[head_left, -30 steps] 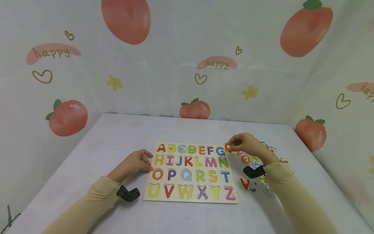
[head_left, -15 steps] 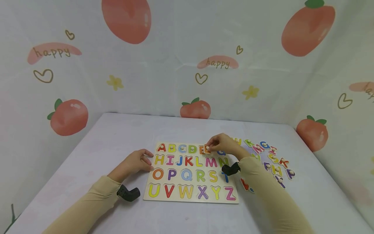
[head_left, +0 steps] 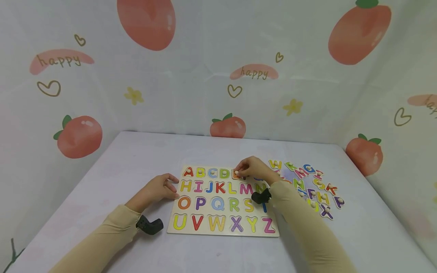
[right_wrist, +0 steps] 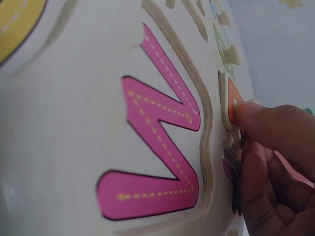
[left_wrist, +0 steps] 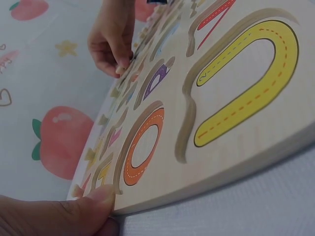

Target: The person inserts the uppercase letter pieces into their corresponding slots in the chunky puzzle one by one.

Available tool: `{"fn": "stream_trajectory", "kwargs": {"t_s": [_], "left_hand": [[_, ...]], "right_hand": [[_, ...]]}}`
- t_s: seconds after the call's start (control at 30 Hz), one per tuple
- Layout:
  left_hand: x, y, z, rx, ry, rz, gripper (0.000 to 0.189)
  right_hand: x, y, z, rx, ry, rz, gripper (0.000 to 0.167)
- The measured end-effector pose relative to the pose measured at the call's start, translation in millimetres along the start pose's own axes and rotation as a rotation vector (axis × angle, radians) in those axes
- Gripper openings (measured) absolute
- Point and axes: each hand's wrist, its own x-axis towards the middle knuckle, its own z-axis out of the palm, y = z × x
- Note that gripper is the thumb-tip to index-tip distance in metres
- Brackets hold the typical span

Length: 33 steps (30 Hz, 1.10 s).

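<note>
A wooden alphabet puzzle board [head_left: 222, 234] lies flat, with knobbed letters A, B, C and D in its top row. My right hand [head_left: 254, 167] pinches the knob of an orange letter E puzzle piece [head_left: 235, 174] between thumb and fingers. The piece is at the E place beside the green D [head_left: 224, 173]; the right wrist view shows its orange face [right_wrist: 232, 101] under the thumb. My left hand [head_left: 158, 189] rests at the board's left edge. In the left wrist view its thumb [left_wrist: 96, 201] touches the rim near the orange O recess.
Several loose knobbed letters lie right of the board, among them a purple X [head_left: 326, 211], a purple P [head_left: 339, 202] and a yellow W [head_left: 275, 164]. A patterned cloth [head_left: 191, 94] hangs behind the table [head_left: 153, 148].
My right hand has carried the orange E left from the board's top right corner, past G and F, to the E place. The left hand has stayed at the left edge.
</note>
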Motion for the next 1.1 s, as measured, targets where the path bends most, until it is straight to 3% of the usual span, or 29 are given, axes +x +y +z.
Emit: {"fn": "stream_trajectory", "kwargs": {"t_s": [0.8,1.1], "left_hand": [[0.7,0.4,-0.7,0.009,0.009,0.014,0.052],[1.0,0.7,0.5,0.006,0.011,0.009,0.052]], "right_hand": [[3.4,-4.3,1.8,0.018,-0.043,0.022,0.012],[-18.2,-5.5,-11.1,0.006,-0.006,-0.057,0.026]]}}
